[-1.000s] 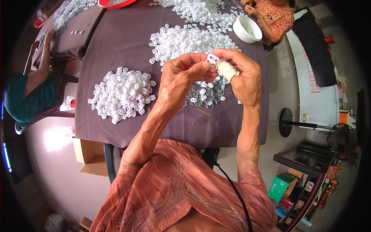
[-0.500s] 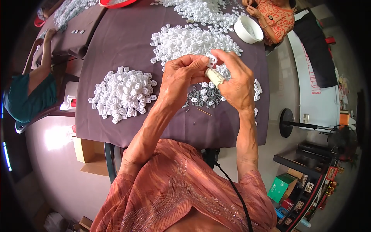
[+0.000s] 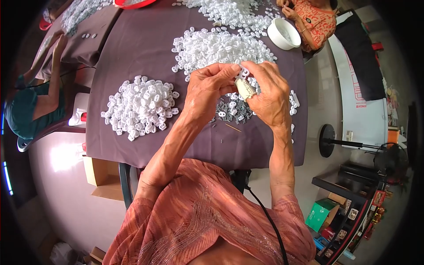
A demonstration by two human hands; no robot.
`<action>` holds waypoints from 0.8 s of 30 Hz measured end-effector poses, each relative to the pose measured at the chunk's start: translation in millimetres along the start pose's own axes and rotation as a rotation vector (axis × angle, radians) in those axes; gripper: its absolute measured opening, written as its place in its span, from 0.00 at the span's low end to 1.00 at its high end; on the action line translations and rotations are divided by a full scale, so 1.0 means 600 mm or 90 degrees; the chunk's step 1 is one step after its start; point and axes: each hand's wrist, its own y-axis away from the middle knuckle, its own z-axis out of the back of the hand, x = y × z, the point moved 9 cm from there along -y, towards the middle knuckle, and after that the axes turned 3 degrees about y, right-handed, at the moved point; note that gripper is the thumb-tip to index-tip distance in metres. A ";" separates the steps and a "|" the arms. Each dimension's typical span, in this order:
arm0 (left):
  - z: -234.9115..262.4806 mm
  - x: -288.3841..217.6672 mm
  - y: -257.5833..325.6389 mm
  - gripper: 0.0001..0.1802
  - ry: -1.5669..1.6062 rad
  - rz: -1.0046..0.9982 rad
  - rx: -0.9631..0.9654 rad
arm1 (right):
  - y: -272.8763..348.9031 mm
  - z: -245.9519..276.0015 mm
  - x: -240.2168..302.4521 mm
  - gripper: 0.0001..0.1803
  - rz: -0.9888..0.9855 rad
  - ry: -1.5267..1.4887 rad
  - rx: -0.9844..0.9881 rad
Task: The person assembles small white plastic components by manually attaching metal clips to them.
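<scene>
Both hands meet above the dark purple tablecloth [image 3: 145, 48], fingertips together over one small white plastic piece [image 3: 242, 73]. The left hand [image 3: 207, 90] is curled, its thumb and first fingers pinched on that piece from the left. The right hand [image 3: 267, 95] closes on it from the right, fingers bent down over it; one of its fingers wears a pale, cream-coloured wrap [image 3: 245, 89] that sits just below the piece. The piece itself is tiny, white and glossy, blocky in outline; its finer shape cannot be made out between the fingertips.

Directly beneath the two hands lies a scatter of smaller grey pieces [image 3: 234, 112] mixed with a few white ones, and a thin wooden stick [image 3: 232, 128] rests just nearer the person than those. Beyond the fingertips spreads a broad heap of white pieces [image 3: 212, 48] of the same kind, each showing two small holes. Well to the left of the left hand sits a separate, tidier mound of white pieces [image 3: 141, 106]. Past the right hand, toward the far right corner of the cloth, stands a round white bowl [image 3: 284, 33]. Another person's arm [image 3: 55, 66] reaches to the table edge far off to the left, and a second person in orange patterned cloth [image 3: 316, 20] sits beyond the bowl.
</scene>
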 end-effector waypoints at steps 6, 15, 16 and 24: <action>0.003 0.003 0.005 0.11 0.040 -0.009 -0.033 | 0.002 -0.004 0.004 0.22 0.011 0.008 -0.008; -0.002 0.010 0.001 0.11 0.053 0.015 -0.012 | 0.004 -0.003 0.001 0.22 0.020 0.024 -0.013; -0.002 0.009 0.002 0.11 0.054 0.010 -0.015 | 0.004 -0.003 0.000 0.22 0.019 0.025 -0.013; 0.001 0.009 0.005 0.11 0.030 -0.001 -0.026 | 0.001 -0.005 0.001 0.22 0.038 0.031 0.015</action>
